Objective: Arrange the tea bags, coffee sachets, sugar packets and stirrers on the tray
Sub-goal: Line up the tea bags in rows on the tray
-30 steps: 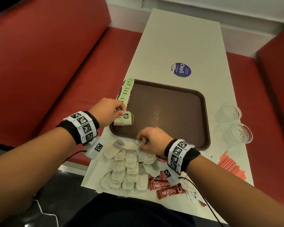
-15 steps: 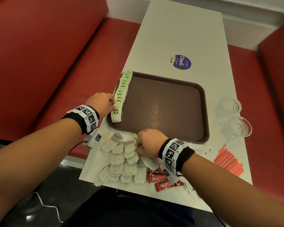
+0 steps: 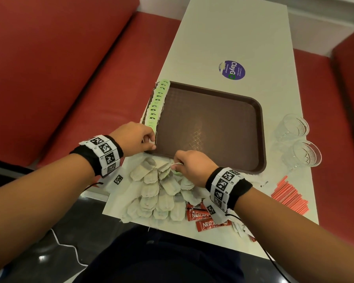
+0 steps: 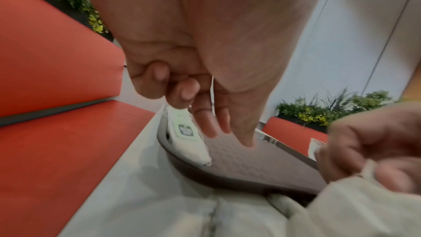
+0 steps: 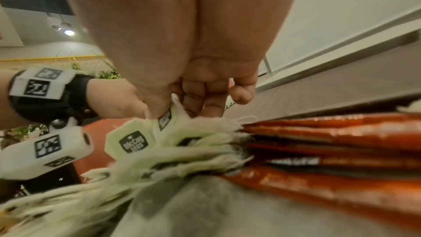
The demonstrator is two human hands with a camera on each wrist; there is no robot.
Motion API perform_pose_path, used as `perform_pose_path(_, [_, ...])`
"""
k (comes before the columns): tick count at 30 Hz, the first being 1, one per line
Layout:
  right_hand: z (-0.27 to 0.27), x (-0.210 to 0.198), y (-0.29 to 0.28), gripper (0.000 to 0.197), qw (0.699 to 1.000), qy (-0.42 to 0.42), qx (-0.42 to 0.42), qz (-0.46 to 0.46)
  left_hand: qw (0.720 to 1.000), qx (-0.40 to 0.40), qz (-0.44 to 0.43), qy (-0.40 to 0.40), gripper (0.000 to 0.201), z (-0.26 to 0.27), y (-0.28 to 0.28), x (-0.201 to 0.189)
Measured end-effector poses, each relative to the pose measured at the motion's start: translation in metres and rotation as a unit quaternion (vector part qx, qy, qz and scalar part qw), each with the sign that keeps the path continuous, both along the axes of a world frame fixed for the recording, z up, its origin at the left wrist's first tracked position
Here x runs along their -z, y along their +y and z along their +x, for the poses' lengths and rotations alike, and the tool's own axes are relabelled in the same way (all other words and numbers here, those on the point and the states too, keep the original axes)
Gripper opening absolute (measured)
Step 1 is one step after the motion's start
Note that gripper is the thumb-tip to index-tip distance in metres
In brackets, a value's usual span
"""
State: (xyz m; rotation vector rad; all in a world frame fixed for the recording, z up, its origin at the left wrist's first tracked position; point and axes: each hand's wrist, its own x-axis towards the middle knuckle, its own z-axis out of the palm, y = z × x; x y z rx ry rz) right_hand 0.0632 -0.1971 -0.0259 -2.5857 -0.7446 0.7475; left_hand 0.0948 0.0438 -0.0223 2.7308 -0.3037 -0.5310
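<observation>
A brown tray (image 3: 213, 123) lies mid-table, with a row of green-tagged tea bags (image 3: 157, 101) along its left rim. My left hand (image 3: 149, 142) is at the tray's near-left corner, fingers curled on the nearest tea bag (image 4: 189, 143) of that row, its string running between thumb and fingers. My right hand (image 3: 177, 163) is just before the tray's near edge, over the loose pile of tea bags (image 3: 157, 193). There it pinches one bag's green tag (image 5: 165, 120). Red coffee sachets (image 3: 198, 216) lie under my right wrist, and red stirrers (image 3: 288, 196) at the right.
Two clear glasses (image 3: 292, 127) (image 3: 303, 154) stand right of the tray. White packets (image 3: 239, 227) lie at the near right table edge. A purple sticker (image 3: 232, 69) is beyond the tray. Red bench seats flank the narrow table.
My left hand has laid its tea bag flat at the near end of the row on the tray and stays on it. My right hand has stayed on the pile, fingers closing on a tag.
</observation>
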Motion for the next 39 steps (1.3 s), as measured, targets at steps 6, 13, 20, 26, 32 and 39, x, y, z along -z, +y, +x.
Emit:
perform_pose_path(6, [0.000, -0.002, 0.002, 0.021, 0.995, -0.021, 0.035, 0.094, 0.990, 0.105, 0.054, 0.084, 0.030, -0.042, 0.011, 0.003])
perform_pose_path(13, [0.002, -0.001, 0.007, 0.040, 0.992, -0.054, 0.055, 0.095, 0.987, 0.128, 0.080, 0.045, 0.032, -0.062, 0.013, 0.015])
perform_pose_path(20, [-0.003, 0.000, 0.006, 0.023, 0.990, -0.037, 0.087, 0.109, 0.992, 0.115, 0.046, 0.038, 0.012, -0.056, 0.009, 0.000])
perform_pose_path(26, [-0.005, -0.006, 0.006, 0.027, 0.994, -0.016, 0.039, 0.102, 0.989, 0.145, -0.004, -0.010, 0.014, -0.045, -0.008, -0.017])
perform_pose_path(32, [-0.004, -0.005, 0.010, 0.016, 0.983, -0.085, 0.022, 0.161, 0.981, 0.142, -0.096, -0.089, 0.007, -0.035, -0.026, -0.035])
perform_pose_path(39, [0.009, -0.005, 0.009, 0.016, 0.975, -0.126, 0.038, 0.180, 0.979, 0.103, -0.122, -0.126, 0.006, -0.030, -0.027, -0.042])
